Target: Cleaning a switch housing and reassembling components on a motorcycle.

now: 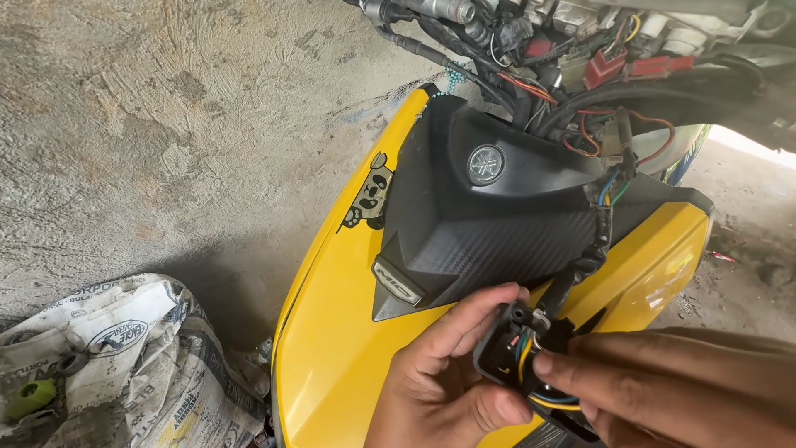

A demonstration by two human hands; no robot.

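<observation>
Left hand: left hand (444,377) is clamped on a black switch housing (503,348), thumb on top, fingers curled beneath.
Right hand: right hand (663,390) pinches the same housing from the other side, fingertip pressed by its coloured wires (531,390).
Housing position: low in the head view, just over the yellow motorcycle panel (332,332), hanging from a black sleeved cable (593,249).
Surroundings: black carbon-look cover (489,224) above; exposed wiring harness (580,66) at the top; cement sack (141,357) on the concrete floor (166,124).
Risk: tugging could strain the thin wires at the housing; a slip could scratch the yellow panel.
</observation>
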